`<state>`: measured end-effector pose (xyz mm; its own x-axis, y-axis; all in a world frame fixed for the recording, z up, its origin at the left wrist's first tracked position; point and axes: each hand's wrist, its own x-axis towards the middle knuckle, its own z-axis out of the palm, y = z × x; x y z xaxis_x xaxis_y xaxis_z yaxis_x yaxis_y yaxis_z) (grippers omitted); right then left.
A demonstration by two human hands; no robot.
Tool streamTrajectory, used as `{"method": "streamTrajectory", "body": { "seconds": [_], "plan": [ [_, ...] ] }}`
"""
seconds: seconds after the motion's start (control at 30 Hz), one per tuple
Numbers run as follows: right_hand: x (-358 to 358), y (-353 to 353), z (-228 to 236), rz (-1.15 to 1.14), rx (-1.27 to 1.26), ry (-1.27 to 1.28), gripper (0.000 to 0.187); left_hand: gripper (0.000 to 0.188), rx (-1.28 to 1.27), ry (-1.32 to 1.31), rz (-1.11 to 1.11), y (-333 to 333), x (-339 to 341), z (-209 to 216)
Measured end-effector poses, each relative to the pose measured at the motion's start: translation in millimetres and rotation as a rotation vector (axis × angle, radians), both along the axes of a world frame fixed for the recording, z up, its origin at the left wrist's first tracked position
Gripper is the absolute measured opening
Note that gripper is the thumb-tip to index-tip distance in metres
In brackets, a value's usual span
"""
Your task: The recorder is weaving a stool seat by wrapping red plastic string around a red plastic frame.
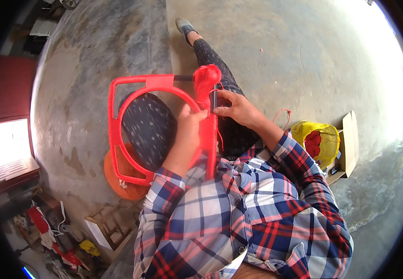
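Note:
A square frame (112,111) with a round ring inside it lies across my lap, mostly wrapped in red cord. Dark bare bar shows along its top right and beside my right hand. My left hand (190,128) is closed around the wrapped right side, fingers partly hidden behind it. At that same side, my right hand (238,109) closes thumb and fingers about the dark bar; whether cord is pinched there too, I cannot tell. A thick bundle of red cord (206,79) sits at the upper right corner, just above both hands, with thin strands hanging down.
To my right, a yellow bag (333,139) with red material inside stands by an open cardboard box (349,144). An orange round seat (113,174) is partly under the frame. A small wooden stool (111,228) and assorted clutter lie at the lower left.

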<state>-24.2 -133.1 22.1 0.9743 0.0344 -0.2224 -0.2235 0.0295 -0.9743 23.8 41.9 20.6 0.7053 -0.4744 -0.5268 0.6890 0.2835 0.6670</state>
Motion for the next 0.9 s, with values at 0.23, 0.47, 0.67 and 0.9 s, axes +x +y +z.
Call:
{"method": "streamTrajectory", "body": {
  "seconds": [0.23, 0.47, 0.67, 0.9],
  "plan": [
    [-4, -5, -6, -0.014, 0.657, 0.267, 0.029, 0.03, 0.062, -0.055, -0.039, -3, -3, 12],
    [0, -7, -23, 0.078, 0.627, 0.317, 0.02, 0.028, 0.105, -0.053, -0.068, 3, -1, -5],
    [-10, -14, -3, -0.281, 0.505, 0.174, 0.02, 0.012, -0.105, 0.08, -0.146, 10, -2, 12],
    [-61, -59, 53, -0.29, 0.825, -0.246, 0.036, 0.01, 0.012, 0.14, -0.242, 9, -1, 28]
  ]
}}
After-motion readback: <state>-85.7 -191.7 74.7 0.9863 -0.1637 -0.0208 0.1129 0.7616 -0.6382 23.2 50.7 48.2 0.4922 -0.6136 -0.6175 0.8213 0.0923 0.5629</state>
